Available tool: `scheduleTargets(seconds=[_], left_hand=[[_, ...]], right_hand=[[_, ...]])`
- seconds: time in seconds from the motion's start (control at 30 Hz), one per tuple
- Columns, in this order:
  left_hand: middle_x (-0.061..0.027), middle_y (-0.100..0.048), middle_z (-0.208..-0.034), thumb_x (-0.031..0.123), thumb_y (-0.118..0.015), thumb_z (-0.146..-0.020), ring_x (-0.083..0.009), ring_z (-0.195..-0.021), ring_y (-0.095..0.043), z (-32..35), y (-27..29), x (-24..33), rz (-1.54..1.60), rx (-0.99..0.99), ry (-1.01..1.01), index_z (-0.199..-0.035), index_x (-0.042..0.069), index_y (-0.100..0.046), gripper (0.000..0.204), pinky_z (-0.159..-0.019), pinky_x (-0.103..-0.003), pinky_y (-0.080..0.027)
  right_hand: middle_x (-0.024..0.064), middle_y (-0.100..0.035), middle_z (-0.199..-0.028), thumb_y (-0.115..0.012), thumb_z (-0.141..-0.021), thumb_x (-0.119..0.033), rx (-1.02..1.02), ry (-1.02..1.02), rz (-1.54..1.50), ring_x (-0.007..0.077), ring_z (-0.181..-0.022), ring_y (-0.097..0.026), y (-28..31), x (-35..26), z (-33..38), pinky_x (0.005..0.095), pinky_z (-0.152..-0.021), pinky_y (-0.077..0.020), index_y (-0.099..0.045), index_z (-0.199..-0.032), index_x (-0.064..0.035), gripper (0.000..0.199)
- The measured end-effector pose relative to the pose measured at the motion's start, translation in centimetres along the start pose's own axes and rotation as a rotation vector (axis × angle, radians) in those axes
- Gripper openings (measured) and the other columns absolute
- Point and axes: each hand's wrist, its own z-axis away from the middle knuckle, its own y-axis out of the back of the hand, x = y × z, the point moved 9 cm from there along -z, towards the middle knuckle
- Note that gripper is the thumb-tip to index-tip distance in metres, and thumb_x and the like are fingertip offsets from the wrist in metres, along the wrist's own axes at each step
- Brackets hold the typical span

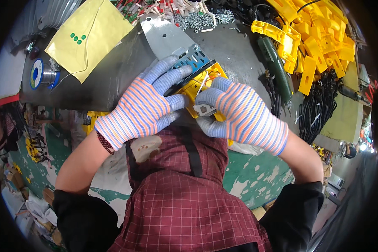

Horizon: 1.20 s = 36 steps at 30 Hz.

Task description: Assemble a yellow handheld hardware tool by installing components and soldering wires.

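At the table's near edge lies an assembly: a yellow plastic housing [193, 89] with thin wires inside, joined to a blue slotted metal piece [196, 57] and a flat grey metal plate [166, 37] that points away from me. My left hand [143, 95], in a striped knit glove, is closed over the left side of the assembly, its fingertips on the blue piece and the housing. From the right, my gloved right hand [238, 110] pinches a small light-grey part [206, 110] at the housing's near end. Its exact kind does not show, as the fingers partly cover it.
Yellow plastic shells [319, 42] are heaped at the far right, beside a dark green handheld tool [275, 67] and black cables [319, 111]. Loose nuts and screws [197, 21] lie at the back. Left are a yellow sheet [88, 38] and a solder wire spool [43, 74].
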Motion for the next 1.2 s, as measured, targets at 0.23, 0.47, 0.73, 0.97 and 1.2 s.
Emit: scheduleTargets(seconds=[0.23,0.47,0.73,0.97,1.2], left_hand=[[-0.0146,-0.047,-0.141,0.023,-0.079,-0.066,-0.0454,-0.133,-0.037,0.4,0.2,0.0,0.013,0.018,-0.023,-0.102,0.019,-0.068,0.038,-0.109,-0.055,-0.036],[-0.0130,-0.055,-0.131,0.021,-0.071,-0.072,-0.0396,-0.127,-0.046,1.6,3.2,-0.2,0.206,0.278,0.013,-0.104,0.016,-0.067,0.033,-0.109,-0.054,-0.035],[-0.0111,-0.060,-0.116,0.012,-0.071,-0.071,-0.0374,-0.113,-0.052,-4.1,2.9,0.3,0.122,0.255,-0.065,-0.101,0.014,-0.069,0.031,-0.100,-0.050,-0.042],[-0.0117,-0.065,-0.106,0.006,-0.069,-0.076,-0.0322,-0.100,-0.060,-4.9,2.5,-0.7,0.294,0.398,0.111,-0.094,0.006,-0.066,0.018,-0.092,-0.042,-0.046],[-0.0114,-0.066,-0.099,0.005,-0.069,-0.076,-0.0323,-0.095,-0.061,-5.2,2.6,-0.3,0.255,0.439,0.126,-0.097,0.006,-0.065,0.021,-0.089,-0.042,-0.045]], right_hand=[[0.0161,-0.061,-0.093,-0.075,-0.076,-0.033,0.209,-0.096,-0.163,0.0369,-0.080,-0.063,0.7,0.5,2.3,0.0443,-0.068,-0.0532,-0.062,-0.110,-0.0073,0.044],[0.0103,-0.062,-0.082,-0.072,-0.082,-0.014,0.476,-0.251,-0.388,0.0214,-0.067,-0.061,2.9,3.8,6.6,0.0342,-0.062,-0.0500,-0.066,-0.099,-0.0053,0.020],[0.0100,-0.060,-0.079,-0.070,-0.080,-0.009,0.548,-0.015,-0.157,0.0294,-0.069,-0.059,4.8,3.2,3.9,0.0389,-0.062,-0.0481,-0.066,-0.095,-0.0063,0.015],[0.0094,-0.060,-0.081,-0.071,-0.077,-0.011,0.592,0.004,-0.007,0.0299,-0.072,-0.059,5.7,1.6,3.0,0.0400,-0.065,-0.0479,-0.068,-0.101,-0.0084,0.025],[0.0057,-0.062,-0.081,-0.073,-0.070,-0.020,0.640,0.079,0.379,0.0266,-0.072,-0.059,6.5,0.6,2.7,0.0396,-0.066,-0.0454,-0.069,-0.097,-0.0125,0.029]])
